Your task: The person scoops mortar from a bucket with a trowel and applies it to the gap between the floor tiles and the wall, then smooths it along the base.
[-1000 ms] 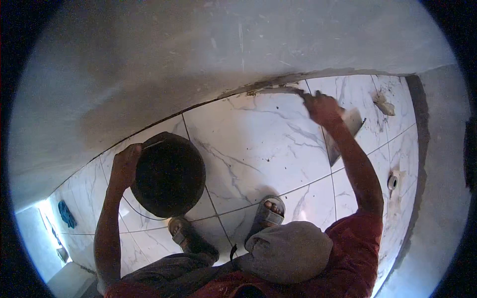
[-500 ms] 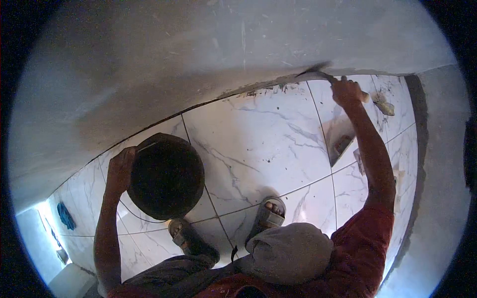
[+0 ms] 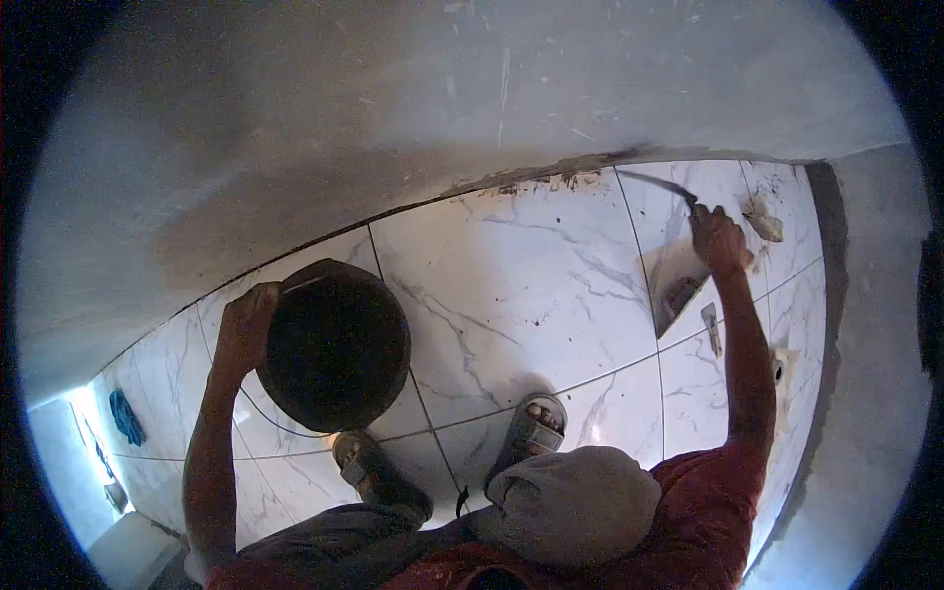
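Observation:
My left hand (image 3: 249, 323) is closed on the rim of a round black bucket (image 3: 337, 349), at its upper left side, above the tiles near my foot. At the right, my right hand (image 3: 719, 239) is wrapped round the handle of a trowel (image 3: 657, 183). Its thin dark blade points left over the white marbled tiles, just below the foot of the grey wall (image 3: 472, 88). Dark wet mortar (image 3: 590, 160) lies along the joint between wall and floor. The inside of the bucket is too dark to make out.
A triangular dark-edged piece (image 3: 678, 290) and a small scraper-like tool (image 3: 712, 329) lie on the floor below my right hand. A crumpled scrap (image 3: 764, 225) is at the right. Blue cloth (image 3: 126, 417) lies far left. My sandalled feet (image 3: 539, 423) stand on the tiles.
My right hand has moved down and slightly right, bringing the trowel away from the wall joint to over the tiles. The bucket and my left hand have shifted slightly right.

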